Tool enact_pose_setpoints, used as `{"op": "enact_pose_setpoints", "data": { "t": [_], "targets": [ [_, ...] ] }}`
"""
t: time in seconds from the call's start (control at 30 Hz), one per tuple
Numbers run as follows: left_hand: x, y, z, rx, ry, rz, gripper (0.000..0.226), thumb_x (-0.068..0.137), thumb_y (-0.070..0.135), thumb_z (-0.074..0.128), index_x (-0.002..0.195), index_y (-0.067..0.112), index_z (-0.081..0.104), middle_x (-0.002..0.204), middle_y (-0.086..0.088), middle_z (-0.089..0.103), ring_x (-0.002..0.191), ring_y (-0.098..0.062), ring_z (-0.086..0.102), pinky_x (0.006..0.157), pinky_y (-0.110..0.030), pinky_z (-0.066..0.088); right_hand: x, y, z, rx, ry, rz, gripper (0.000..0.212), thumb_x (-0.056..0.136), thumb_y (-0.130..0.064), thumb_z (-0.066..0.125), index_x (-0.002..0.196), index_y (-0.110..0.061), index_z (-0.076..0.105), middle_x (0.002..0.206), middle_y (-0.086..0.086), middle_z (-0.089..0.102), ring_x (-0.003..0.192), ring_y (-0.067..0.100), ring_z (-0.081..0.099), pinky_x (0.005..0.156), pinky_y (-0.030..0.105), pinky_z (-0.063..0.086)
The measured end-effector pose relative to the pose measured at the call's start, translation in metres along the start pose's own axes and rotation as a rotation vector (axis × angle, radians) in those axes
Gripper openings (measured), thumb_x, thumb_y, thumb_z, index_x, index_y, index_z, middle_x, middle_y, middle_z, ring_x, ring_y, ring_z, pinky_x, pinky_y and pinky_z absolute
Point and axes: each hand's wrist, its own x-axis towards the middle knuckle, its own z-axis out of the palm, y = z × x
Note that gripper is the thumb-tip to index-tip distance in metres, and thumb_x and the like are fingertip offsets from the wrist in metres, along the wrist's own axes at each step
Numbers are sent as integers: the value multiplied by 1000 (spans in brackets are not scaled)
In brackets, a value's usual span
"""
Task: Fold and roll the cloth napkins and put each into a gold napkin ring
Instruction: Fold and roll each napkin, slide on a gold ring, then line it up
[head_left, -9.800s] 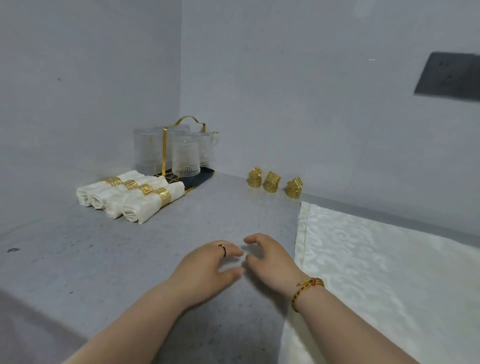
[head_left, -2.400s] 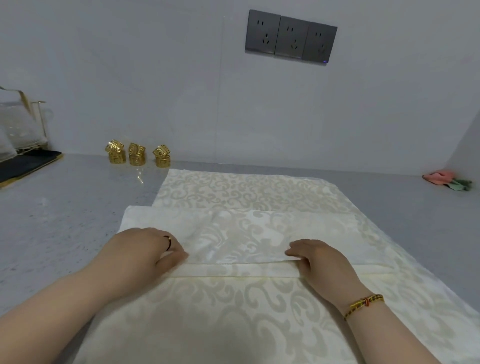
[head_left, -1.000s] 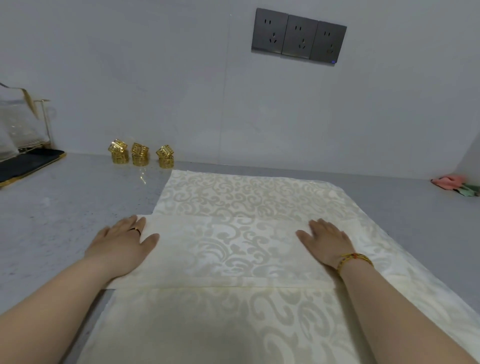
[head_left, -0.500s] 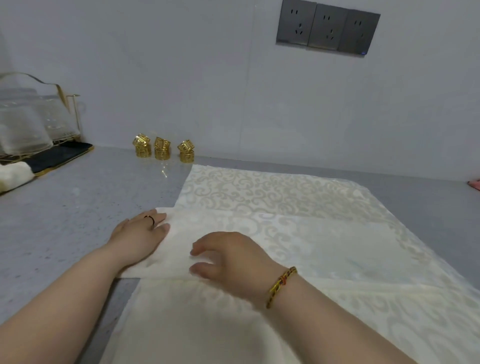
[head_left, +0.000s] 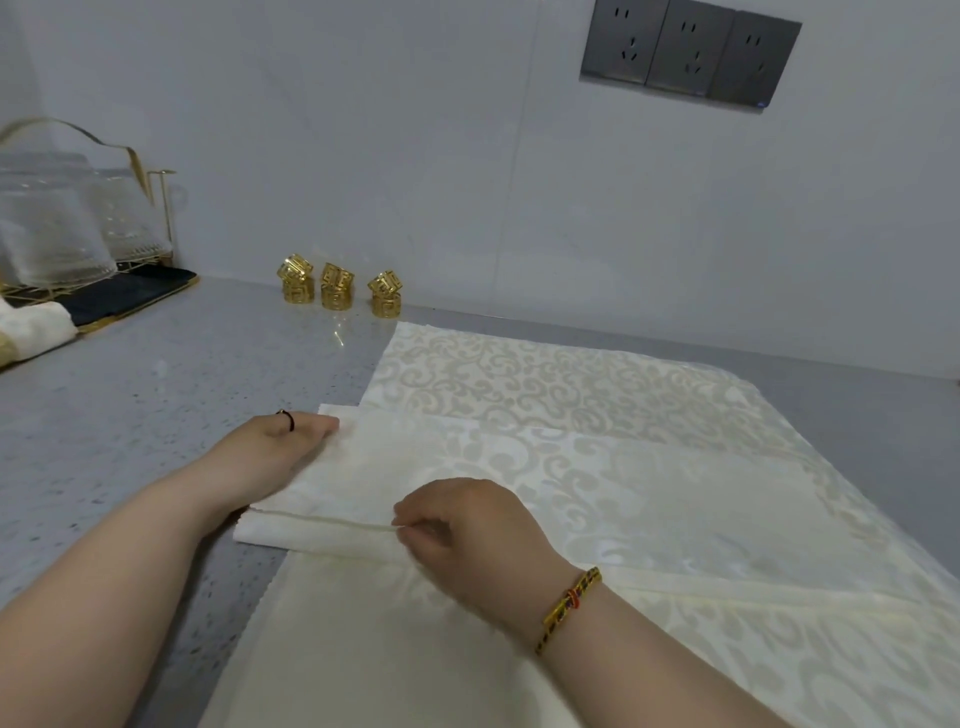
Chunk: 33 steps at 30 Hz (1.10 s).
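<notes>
Grey speckled counter w/ cream damask napkin, folded into a band, being held across a spread cloth of same pattern. Its L end is being pressed by left hand, fingers straight & together. Near hem is being pinched betw. thumb & fingertips of right hand. Gold napkin rings are being shown stacked in 3 pairs at wall, well apart from napkin.

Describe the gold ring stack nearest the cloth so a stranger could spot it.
Find the dark wall sockets, then look down and left to where the wall meets the grey counter. Three small stacks of gold napkin rings stand there in a row. Yours is the rightmost stack, just beyond the far left corner of the cream cloth.
</notes>
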Motion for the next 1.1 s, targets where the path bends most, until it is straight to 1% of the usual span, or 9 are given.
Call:
{"op": "enact_pose_setpoints", "data": {
  "t": [0.23, 0.37, 0.47, 0.6, 0.7, 0.8, 0.87, 1.0, 1.1],
  "targets": [
    [4, -5, 1, 87, 3, 54, 9, 94, 25, 48, 90, 26, 56, 89, 7, 49, 71, -7, 41, 61, -19, 31, -4, 4, 3, -1, 12, -43, 23, 82, -11, 54, 93, -5, 72, 101, 8, 71, 100, 26, 60, 88, 36, 49],
    [6, -1, 3, 102, 123, 56, 38, 93, 24, 50, 130, 18, 48, 124, -4, 52, 95, -14, 46, 78, -22, 32, -4, 4, 1, -5, -70, -57, 25, 86, -25, 58, 104, -11, 69, 118, 0, 64, 114, 16, 52, 96, 24, 39],
    [14, 7, 3, 199, 146, 63, 49, 93, 25, 48, 139, 15, 35, 140, -8, 42, 104, -20, 46, 81, -23, 30, -6, 7, -6, 136, -103, 27, 27, 90, -26, 55, 113, -15, 65, 127, -5, 58, 115, 1, 46, 94, 6, 28],
    [38, 9, 0, 468, 63, -32, 55, 92, 37, 48, 139, 12, 35, 142, -9, 41, 128, -29, 38, 104, -34, 31, -4, 16, -15, 189, 19, 147, 28, 94, -16, 47, 118, -16, 61, 128, -5, 56, 116, 0, 45, 87, -4, 24],
    [50, 11, -2, 669, 23, -68, 37, 84, 45, 57, 112, 21, 56, 123, -8, 54, 116, -29, 45, 95, -34, 39, -3, 28, -15, 0, -48, 161, 44, 93, -22, 48, 136, -21, 41, 147, -4, 34, 136, 6, 21, 98, 0, 9],
    [53, 19, 2, 485, 26, -39, 18, 80, 28, 67, 75, 17, 53, 91, -10, 59, 92, -28, 51, 71, -28, 40, -2, 33, -12, -104, -171, 211, 57, 93, -31, 47, 144, -23, 23, 154, -1, 16, 142, 10, 6, 111, 18, 1],
    [49, 24, 7, 252, 74, 1, 16, 83, 18, 65, 77, 8, 54, 75, -8, 54, 71, -24, 49, 58, -25, 35, -1, 36, -9, -125, -175, 218, 59, 93, -33, 46, 145, -23, 20, 154, -1, 14, 142, 12, 5, 113, 23, 0],
    [31, 32, 1, -223, -6, -83, 11, 89, 16, 57, 89, 5, 60, 73, -8, 68, 61, -23, 64, 52, -26, 52, 0, 39, -6, -142, -178, 212, 60, 93, -34, 45, 145, -22, 19, 154, -1, 16, 143, 13, 6, 116, 27, 2],
    [16, 25, -13, -135, -136, -170, 16, 86, 13, 58, 96, 1, 61, 89, -20, 69, 80, -33, 65, 72, -39, 53, -1, 37, -9, -119, -164, 205, 58, 93, -31, 45, 145, -22, 21, 154, -1, 16, 142, 13, 7, 115, 25, 2]
  ]
}}
